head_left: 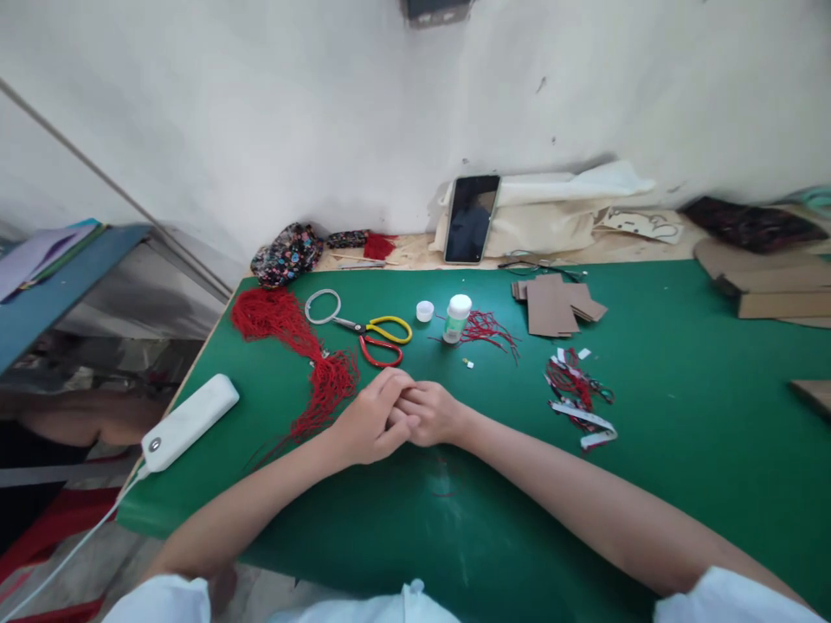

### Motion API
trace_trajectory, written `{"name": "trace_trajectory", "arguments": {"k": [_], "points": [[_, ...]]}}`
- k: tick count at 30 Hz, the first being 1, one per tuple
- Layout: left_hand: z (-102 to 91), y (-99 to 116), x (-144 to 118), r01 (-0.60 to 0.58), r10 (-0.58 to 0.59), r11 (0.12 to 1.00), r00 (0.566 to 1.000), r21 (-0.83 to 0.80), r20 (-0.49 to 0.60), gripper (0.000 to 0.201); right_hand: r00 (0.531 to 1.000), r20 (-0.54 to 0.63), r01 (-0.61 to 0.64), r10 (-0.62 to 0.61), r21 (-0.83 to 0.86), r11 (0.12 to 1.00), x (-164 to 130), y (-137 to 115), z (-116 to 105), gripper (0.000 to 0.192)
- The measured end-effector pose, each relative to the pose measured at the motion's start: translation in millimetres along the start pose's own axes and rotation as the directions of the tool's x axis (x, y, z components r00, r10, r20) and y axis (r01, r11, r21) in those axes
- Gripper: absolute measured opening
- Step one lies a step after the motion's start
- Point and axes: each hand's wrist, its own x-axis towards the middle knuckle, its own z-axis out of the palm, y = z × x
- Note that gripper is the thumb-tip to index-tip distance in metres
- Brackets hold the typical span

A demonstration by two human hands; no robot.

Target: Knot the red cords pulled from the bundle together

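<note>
- The left hand (373,422) and right hand (434,412) are folded together near the middle of the frame, fingers overlapping. Nothing shows between them; whether something small is enclosed, I cannot tell.
- Work looks paused: no cord or tool is visibly in use.
- Nearest the hands, the scissors (356,327) lie unheld just above them, yellow and red handles spread apart.
- The red cord bundle (330,385), left of centre, lies gathered at its middle with loose ends; most of it seems unused.
- Right of the bottle (455,322), some thin red strands (486,330) lie loose, apparently separated but unfinished.
- A small white cap (424,311) sits left of the bottle; whether the bottle is open is unclear.
- At right of centre, a tangle of red cords with pale strips (571,379) lies on the table (675,433); finished pieces or scraps, I cannot say.
- Brown card pieces (550,306) lie stacked above it, seemingly unused.
</note>
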Motion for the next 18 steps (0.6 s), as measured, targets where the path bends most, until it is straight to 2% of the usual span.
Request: {"name": "trace_trajectory", "arguments": {"k": [2,5,9,13,18], "points": [[3.7,-4.2,-7.4,0.026,-0.026,0.998,1.0,-0.053,0.004,0.033,0.998,-0.027,0.047,-0.049,-0.052,0.998,0.4,-5.7,-0.1,0.026],[-1.5,-5.1,-15.7,0.138,-0.136,0.989,0.989,-0.052,0.051,0.033,0.998,-0.035,0.04,-0.043,-0.092,0.995,0.6,-7.8,-0.6,0.026],[-8.3,-5.1,-17.4,0.273,-0.253,0.957,0.952,-0.102,0.174,0.025,0.998,0.059,-0.007,0.013,-0.1,0.995,-2.7,-4.5,-1.3,0.029],[-9.0,-8.5,-18.4,0.364,-0.324,0.92,0.915,-0.146,0.241,0.024,0.992,0.112,-0.051,0.051,-0.006,0.999,-3.7,-2.4,-3.0,0.031],[-8.0,-13.8,-17.4,0.396,-0.352,0.908,0.898,-0.138,0.264,0.027,0.969,0.2,-0.165,0.142,0.104,0.981,0.8,3.1,-7.1,0.03]]}}
